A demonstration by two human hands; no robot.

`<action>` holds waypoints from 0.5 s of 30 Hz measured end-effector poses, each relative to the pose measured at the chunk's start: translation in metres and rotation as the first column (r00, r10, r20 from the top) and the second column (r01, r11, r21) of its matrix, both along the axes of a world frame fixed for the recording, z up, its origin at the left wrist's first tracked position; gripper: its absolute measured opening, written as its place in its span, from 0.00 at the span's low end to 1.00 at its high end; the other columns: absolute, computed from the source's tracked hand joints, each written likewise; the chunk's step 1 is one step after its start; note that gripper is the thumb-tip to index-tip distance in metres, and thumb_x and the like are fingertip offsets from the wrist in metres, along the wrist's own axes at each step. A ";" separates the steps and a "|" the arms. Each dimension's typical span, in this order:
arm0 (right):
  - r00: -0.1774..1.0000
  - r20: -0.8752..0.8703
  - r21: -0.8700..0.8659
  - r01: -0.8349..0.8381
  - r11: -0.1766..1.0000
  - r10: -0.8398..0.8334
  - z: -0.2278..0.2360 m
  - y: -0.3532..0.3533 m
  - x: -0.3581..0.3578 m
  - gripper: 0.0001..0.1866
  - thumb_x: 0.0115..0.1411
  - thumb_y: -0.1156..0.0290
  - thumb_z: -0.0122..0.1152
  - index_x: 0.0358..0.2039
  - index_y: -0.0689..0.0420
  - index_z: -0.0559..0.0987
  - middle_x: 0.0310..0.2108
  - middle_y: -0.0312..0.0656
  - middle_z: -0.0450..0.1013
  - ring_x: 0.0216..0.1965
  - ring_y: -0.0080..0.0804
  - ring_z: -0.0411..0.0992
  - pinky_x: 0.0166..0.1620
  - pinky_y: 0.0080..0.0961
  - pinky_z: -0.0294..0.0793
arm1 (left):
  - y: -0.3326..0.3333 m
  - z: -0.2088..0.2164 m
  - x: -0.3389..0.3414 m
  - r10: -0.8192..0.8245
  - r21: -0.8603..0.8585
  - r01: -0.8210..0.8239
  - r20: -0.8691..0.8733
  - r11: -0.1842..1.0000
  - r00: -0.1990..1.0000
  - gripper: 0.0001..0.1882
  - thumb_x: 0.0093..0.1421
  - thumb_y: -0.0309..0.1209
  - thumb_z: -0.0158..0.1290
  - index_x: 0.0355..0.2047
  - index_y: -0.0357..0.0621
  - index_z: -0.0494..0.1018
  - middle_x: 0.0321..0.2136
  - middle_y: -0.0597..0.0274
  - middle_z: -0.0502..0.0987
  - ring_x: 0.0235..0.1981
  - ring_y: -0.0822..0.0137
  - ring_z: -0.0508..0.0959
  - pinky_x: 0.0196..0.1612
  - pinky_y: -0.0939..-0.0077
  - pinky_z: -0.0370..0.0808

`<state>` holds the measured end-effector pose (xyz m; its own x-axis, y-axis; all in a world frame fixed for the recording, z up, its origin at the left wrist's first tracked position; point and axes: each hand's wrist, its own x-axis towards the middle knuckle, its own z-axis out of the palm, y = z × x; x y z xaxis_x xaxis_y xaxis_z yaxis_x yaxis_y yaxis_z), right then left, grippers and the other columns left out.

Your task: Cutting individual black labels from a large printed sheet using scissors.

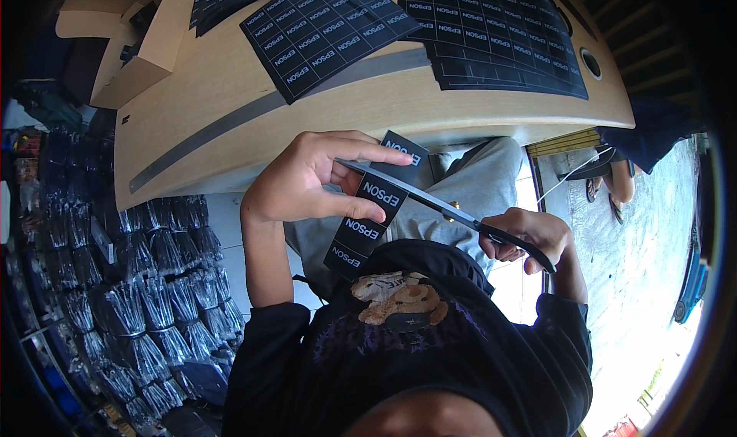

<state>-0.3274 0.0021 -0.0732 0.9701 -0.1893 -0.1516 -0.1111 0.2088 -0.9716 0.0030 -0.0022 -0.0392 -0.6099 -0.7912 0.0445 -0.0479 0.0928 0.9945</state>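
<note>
Above my lap, my left hand (322, 180) pinches a black label strip (363, 227) printed with white lettering, its thumb and fingers on the upper labels. A pair of scissors (449, 207) with black handles is gripped in my right hand (530, 237). The scissor blades cross the strip between its top label and the one below, near the left fingertips. Whether the cut passes fully through I cannot tell. The strip's lower end hangs down in front of my shirt.
On the wooden table (223, 115) lie printed black sheets (330, 30), more stacked sheets (499, 30) and a long metal ruler (215, 130). An open cardboard box (146, 69) stands at the far left. Bundles of plastic-wrapped dark items (146, 314) pile up at left. Another person's legs (618, 184) show at right.
</note>
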 end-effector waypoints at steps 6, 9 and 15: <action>0.999 0.049 -0.006 0.022 1.000 -0.021 -0.005 0.004 -0.002 0.33 0.54 0.42 0.54 0.19 0.67 0.72 0.26 0.45 0.67 0.19 0.29 0.66 0.25 0.25 0.65 | -0.001 -0.001 0.001 0.006 -0.025 -0.006 0.018 1.000 1.000 0.31 0.36 0.18 0.67 0.45 0.37 0.73 0.36 0.61 0.75 0.32 0.79 0.73 0.26 0.92 0.72; 0.998 0.063 -0.031 0.024 0.999 -0.022 -0.006 0.004 -0.001 0.34 0.55 0.42 0.52 0.15 0.66 0.72 0.26 0.47 0.68 0.21 0.30 0.66 0.26 0.26 0.65 | -0.001 0.001 0.002 0.013 -0.028 -0.012 0.038 1.000 0.999 0.32 0.36 0.19 0.67 0.46 0.37 0.73 0.37 0.61 0.75 0.32 0.78 0.73 0.25 0.92 0.71; 0.996 0.083 -0.028 0.026 0.999 -0.024 -0.011 0.006 -0.003 0.34 0.53 0.40 0.53 0.15 0.65 0.71 0.27 0.47 0.68 0.24 0.31 0.66 0.27 0.27 0.65 | -0.003 0.005 0.002 -0.029 0.003 0.029 0.015 1.000 0.999 0.28 0.42 0.21 0.64 0.47 0.39 0.72 0.42 0.55 0.75 0.37 0.72 0.76 0.33 0.84 0.79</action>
<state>-0.3303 0.0077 -0.0839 0.9741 -0.2167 -0.0649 -0.0249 0.1825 -0.9829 0.0054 -0.0050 -0.0340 -0.6334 -0.7732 0.0325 -0.0603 0.0912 0.9940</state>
